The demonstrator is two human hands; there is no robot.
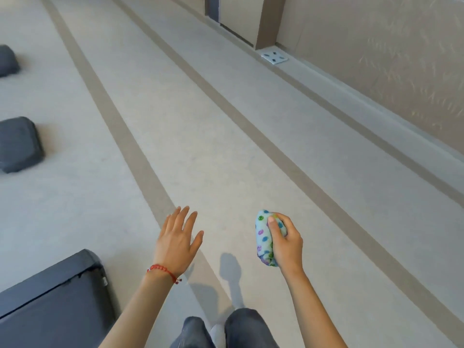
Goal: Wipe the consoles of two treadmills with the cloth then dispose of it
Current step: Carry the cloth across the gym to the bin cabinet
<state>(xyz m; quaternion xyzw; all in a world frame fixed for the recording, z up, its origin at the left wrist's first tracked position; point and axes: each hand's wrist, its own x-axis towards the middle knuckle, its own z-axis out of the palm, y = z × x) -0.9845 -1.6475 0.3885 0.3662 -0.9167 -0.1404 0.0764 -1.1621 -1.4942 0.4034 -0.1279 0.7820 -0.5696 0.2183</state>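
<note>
Hands reach out over a pale gym floor [226, 146] crossed by darker tan stripes [130, 146]. The right hand [285, 241] is clenched around a bunched cloth [263, 237], light blue with coloured spots, thumb pressed across its top; the cloth sits wholly in that fist, held in the air above the floor. The left hand [175, 241] is empty, palm down and fingers spread, with a red bead bracelet [162, 271] at the wrist. Below the hands, the knees of grey trousers [241, 327] show at the bottom edge. A dark grey machine base [50, 302] fills the lower left corner, and two more dark grey ends [18, 144] stand along the left edge. A beige wall [376, 59] runs along the right, with a small white floor plate [274, 57] at its foot.
</note>
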